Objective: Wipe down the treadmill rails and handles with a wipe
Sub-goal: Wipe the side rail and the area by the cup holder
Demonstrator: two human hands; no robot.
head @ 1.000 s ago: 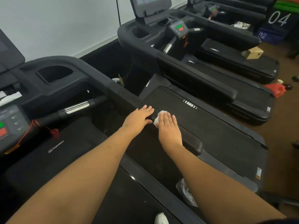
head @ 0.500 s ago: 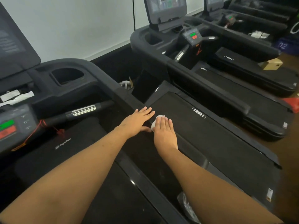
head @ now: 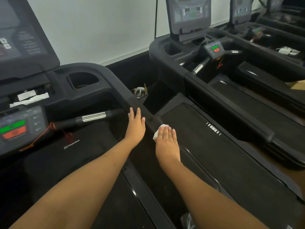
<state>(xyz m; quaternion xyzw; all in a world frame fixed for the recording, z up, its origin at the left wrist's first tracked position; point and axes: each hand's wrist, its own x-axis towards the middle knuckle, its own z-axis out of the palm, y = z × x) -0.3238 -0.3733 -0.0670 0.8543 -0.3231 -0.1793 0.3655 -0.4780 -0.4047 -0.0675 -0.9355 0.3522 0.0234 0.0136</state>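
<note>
Flat left hand (head: 135,128) has slid up the rail (head: 130,100), flat right hand (head: 167,142) pressing the wipe (head: 158,130).

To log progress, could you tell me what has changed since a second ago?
The left hand slid up the rail, away from the right hand, its fingers now pointing along it. The right hand still presses the wipe on the rail; nothing grasped or released.

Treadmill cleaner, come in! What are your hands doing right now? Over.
Left hand flat on rail. Right hand pressing wipe onto same rail, fingers straight. Nothing blocking the rail ahead.
</note>
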